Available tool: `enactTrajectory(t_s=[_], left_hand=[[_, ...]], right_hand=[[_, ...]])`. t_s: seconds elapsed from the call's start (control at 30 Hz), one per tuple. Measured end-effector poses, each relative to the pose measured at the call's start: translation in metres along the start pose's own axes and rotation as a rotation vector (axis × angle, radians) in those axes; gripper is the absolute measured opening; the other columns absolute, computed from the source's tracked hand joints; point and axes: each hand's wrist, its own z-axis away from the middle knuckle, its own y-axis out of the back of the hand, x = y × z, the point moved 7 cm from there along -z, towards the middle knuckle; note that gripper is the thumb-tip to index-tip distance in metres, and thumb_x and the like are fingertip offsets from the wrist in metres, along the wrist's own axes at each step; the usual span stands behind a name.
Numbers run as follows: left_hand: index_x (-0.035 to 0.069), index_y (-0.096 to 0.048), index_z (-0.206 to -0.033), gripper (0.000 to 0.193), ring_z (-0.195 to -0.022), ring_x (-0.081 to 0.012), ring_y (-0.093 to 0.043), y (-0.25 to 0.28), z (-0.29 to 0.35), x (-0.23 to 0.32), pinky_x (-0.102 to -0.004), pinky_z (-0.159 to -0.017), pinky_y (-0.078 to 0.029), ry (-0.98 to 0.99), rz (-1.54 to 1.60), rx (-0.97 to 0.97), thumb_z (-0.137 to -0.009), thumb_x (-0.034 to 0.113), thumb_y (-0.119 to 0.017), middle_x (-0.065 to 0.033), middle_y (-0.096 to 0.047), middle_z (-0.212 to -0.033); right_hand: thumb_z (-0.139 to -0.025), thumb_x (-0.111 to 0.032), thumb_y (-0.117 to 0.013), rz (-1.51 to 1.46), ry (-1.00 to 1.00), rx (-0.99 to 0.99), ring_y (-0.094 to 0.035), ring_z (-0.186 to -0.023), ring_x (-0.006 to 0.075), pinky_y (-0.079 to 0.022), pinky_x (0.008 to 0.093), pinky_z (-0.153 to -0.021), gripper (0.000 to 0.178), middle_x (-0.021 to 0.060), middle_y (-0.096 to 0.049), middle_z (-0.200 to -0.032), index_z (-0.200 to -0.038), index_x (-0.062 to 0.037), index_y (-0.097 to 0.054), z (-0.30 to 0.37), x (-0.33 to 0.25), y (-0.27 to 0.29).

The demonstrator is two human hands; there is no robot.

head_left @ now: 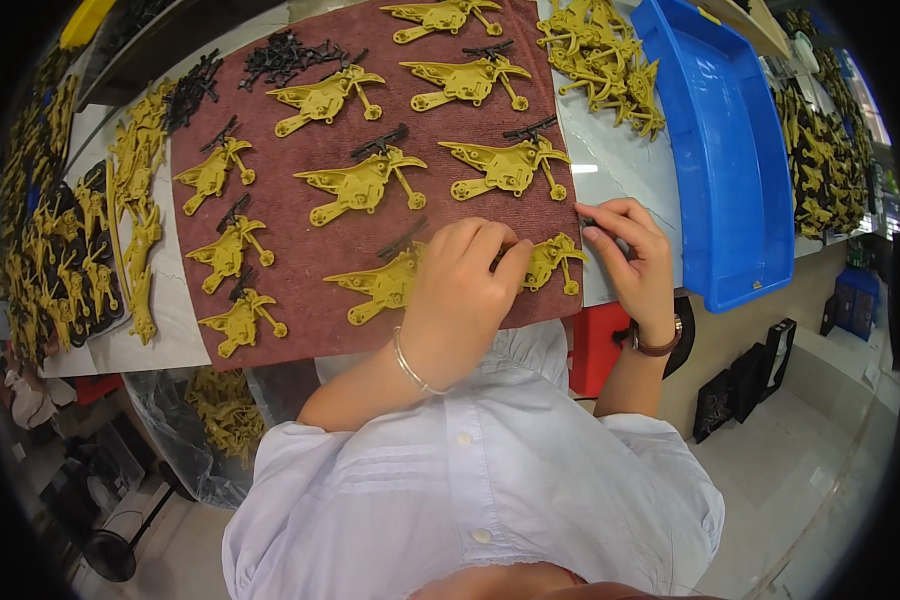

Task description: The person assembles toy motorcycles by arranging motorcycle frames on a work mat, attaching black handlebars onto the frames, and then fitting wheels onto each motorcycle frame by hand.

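Note:
Yellow plastic toy motorcycle body parts (365, 187) lie in rows on a maroon cloth (270, 190), most with a small black handlebar-like piece (380, 140) at the upper edge. Over the nearest row is my left hand (465, 285), fingers curled down; it covers part of a yellow body part (378, 285) on its left. Another yellow body part (555, 262) shows at its right. What its fingertips hold is hidden. At the cloth's right edge my right hand (630, 255) pinches thumb and fingers together around something small and dark, too small to name.
A blue plastic tray (720, 160) stands at the right, beside a heap of yellow parts (605, 65). Black pieces (285, 58) are piled at the cloth's far left. More yellow parts (135, 220) line the table's left side. Below the table hangs a clear bag (195, 430) holding yellow parts.

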Motion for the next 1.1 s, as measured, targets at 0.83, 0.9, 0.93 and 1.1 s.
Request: enactTrajectory(t_s=[0.83,0.9,0.93,1.1], left_hand=[[0.001,-0.065,-0.097,0.037,-0.092,-0.03,-0.057,-0.002,-0.006,-0.002,-0.0386,-0.076,-0.048,0.069,0.068,-0.019,-0.06,-0.001,-0.071,-0.011,-0.057,-0.094],[-0.002,-0.063,-0.094,0.025,-0.091,-0.0259,-0.055,-0.002,-0.006,-0.001,-0.035,-0.077,-0.049,0.022,0.035,-0.018,-0.07,0.005,-0.062,-0.011,-0.054,-0.092],[-0.002,-0.063,-0.094,0.025,-0.091,-0.0259,-0.055,-0.002,-0.006,-0.001,-0.035,-0.077,-0.049,0.024,0.039,-0.019,-0.07,0.005,-0.062,-0.011,-0.054,-0.092],[-0.002,-0.062,-0.094,0.025,-0.091,-0.0261,-0.055,-0.002,-0.006,-0.002,-0.0357,-0.078,-0.048,0.022,0.046,-0.014,-0.07,0.005,-0.062,-0.0112,-0.054,-0.093]], right_hand=[[-0.077,-0.004,-0.075,-0.125,-0.129,-0.046,-0.063,-0.076,0.0145,-0.049,0.0248,-0.067,0.016,0.0091,-0.067,-0.085,-0.092,-0.0007,-0.072,-0.011,-0.002,-0.017],[-0.077,-0.005,-0.075,-0.136,-0.17,-0.067,-0.062,-0.074,0.0134,-0.049,0.0241,-0.066,0.016,0.0084,-0.067,-0.085,-0.093,-0.0008,-0.073,-0.011,0.002,-0.017],[-0.077,-0.005,-0.075,-0.18,-0.163,-0.066,-0.061,-0.074,0.0128,-0.048,0.0234,-0.066,0.017,0.0079,-0.067,-0.086,-0.094,-0.001,-0.073,-0.011,0.003,-0.017],[-0.078,-0.005,-0.075,-0.252,-0.177,-0.159,-0.06,-0.075,0.0117,-0.046,0.0217,-0.065,0.019,0.0071,-0.066,-0.09,-0.097,-0.0018,-0.073,-0.014,0.005,-0.016]])
